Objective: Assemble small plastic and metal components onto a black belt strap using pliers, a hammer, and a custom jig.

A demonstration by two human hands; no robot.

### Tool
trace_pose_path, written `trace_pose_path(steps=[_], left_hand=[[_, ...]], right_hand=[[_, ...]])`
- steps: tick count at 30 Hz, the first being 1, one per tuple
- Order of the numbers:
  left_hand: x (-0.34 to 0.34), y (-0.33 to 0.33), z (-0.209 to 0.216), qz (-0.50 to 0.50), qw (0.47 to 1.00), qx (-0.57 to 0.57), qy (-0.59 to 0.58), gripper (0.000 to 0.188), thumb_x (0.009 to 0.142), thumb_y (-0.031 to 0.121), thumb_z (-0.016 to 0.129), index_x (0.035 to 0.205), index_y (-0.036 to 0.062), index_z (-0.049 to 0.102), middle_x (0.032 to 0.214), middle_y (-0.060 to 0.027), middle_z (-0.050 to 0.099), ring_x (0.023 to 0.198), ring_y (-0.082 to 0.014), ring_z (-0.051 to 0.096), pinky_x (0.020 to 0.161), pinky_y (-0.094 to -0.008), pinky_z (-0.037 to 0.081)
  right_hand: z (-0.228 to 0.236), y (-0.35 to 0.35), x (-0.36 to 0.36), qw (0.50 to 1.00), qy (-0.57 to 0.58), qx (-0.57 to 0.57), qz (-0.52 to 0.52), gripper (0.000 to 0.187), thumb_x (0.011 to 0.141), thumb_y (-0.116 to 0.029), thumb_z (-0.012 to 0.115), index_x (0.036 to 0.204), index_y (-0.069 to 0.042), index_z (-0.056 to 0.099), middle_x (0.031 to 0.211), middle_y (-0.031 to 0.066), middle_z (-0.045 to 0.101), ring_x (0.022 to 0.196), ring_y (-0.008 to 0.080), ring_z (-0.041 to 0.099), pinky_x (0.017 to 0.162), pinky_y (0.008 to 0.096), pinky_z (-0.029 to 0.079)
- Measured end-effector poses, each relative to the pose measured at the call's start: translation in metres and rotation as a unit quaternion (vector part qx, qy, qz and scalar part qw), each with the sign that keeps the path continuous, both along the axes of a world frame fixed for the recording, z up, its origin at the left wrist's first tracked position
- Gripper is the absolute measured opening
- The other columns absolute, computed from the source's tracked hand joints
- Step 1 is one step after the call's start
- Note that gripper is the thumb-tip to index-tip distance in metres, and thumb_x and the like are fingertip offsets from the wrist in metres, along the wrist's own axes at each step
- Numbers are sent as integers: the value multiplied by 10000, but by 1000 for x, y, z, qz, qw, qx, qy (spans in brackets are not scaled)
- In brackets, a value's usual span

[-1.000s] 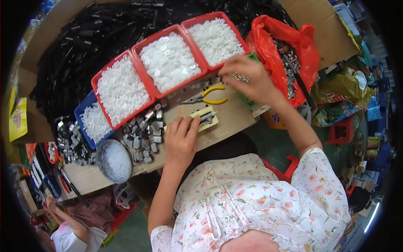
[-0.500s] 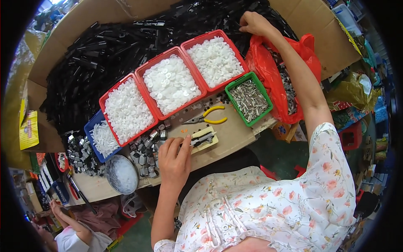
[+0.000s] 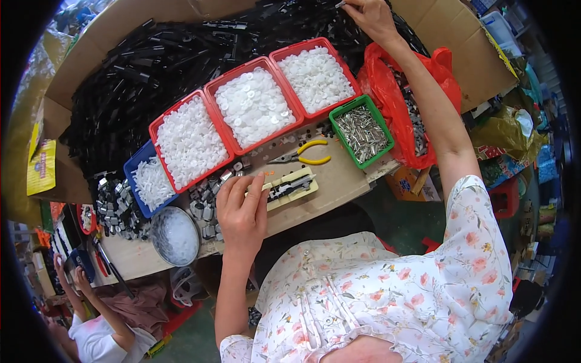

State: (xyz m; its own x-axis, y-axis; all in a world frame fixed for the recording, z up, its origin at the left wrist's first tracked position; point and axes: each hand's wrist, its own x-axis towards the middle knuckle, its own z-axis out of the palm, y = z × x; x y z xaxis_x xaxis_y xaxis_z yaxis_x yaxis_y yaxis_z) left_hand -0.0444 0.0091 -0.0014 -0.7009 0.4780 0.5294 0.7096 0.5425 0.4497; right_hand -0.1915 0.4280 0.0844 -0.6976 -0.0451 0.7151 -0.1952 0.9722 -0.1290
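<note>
My left hand (image 3: pixel 243 209) rests with bent fingers on the left end of a cream-coloured block (image 3: pixel 307 192); the fingers partly hide it. Lying lengthwise in the block is a slim black part (image 3: pixel 284 189) with pale pieces on it. My right hand (image 3: pixel 370 21) is stretched to the far edge, above the big pile of black plastic parts (image 3: pixel 145 66). Its thumb and finger pinch a small greyish piece at the top border, too little of it showing to name. Yellow-handled pliers (image 3: pixel 311 152) lie just beyond the block.
Red trays (image 3: pixel 212 95) hold small white plastic pieces. A green tray (image 3: pixel 392 145) of metal pins stands beside a red plastic bag (image 3: pixel 387 121). Left are a blue tray (image 3: pixel 129 175), a metal bowl (image 3: pixel 193 237) and small metal parts (image 3: pixel 118 209). Another person's hands (image 3: pixel 80 278) show lower left.
My right hand has moved farther away, to the top border, and now pinches a small piece. My left hand has shifted slightly left on the block. The other person's hands have come up.
</note>
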Motion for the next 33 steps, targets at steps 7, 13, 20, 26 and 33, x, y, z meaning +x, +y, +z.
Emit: trace_pose_path(steps=[7, 13, 20, 26, 33], left_hand=[[-2, 4, 16, 2, 983, 123, -137, 367, 808, -10, 728, 1172, 9, 687, 1017, -144, 672, 922, -275, 641, 798, -362, 510], [-15, 37, 19, -37, 914, 300, -272, 368, 855, 2, 713, 1218, -9, 651, 1052, -109, 686, 883, -144, 648, 738, -263, 513], [-10, 35, 7, -142, 760, 496, -395, 236, 926, -74, 604, 1148, -32, 671, 1154, -76, 651, 1002, -123, 638, 858, -248, 530], [-7, 28, 7, -184, 749, 477, -420, 211, 894, -90, 641, 1089, -28, 696, 1150, -67, 549, 992, -148, 626, 852, -261, 547], [-3, 10, -1, -192, 860, 329, -339, 352, 825, -106, 691, 1150, 27, 702, 1173, -59, 550, 974, -109, 594, 820, -228, 518]], right_hand=[[27, -96, 50, 993, 16, -71, 95, 120, 813, -115, 738, 876, -13, 743, 793, 136, 653, 699, 270, 656, 645, 358, 510], [6, -191, 110, 968, -30, -30, 248, 146, 704, -86, 768, 818, -62, 681, 787, 50, 635, 680, 227, 633, 628, 313, 494], [-8, -203, 129, 839, -194, -271, 430, 219, 792, -141, 787, 956, -27, 697, 861, 59, 630, 776, 172, 634, 676, 311, 499], [-35, -173, 142, 749, -403, -371, 372, 279, 887, -206, 741, 1061, 5, 686, 999, 56, 675, 882, 130, 604, 800, 270, 473], [-44, -178, 154, 692, -474, -397, 372, 294, 833, -201, 790, 1029, -4, 691, 901, 29, 630, 821, 128, 566, 763, 286, 464]])
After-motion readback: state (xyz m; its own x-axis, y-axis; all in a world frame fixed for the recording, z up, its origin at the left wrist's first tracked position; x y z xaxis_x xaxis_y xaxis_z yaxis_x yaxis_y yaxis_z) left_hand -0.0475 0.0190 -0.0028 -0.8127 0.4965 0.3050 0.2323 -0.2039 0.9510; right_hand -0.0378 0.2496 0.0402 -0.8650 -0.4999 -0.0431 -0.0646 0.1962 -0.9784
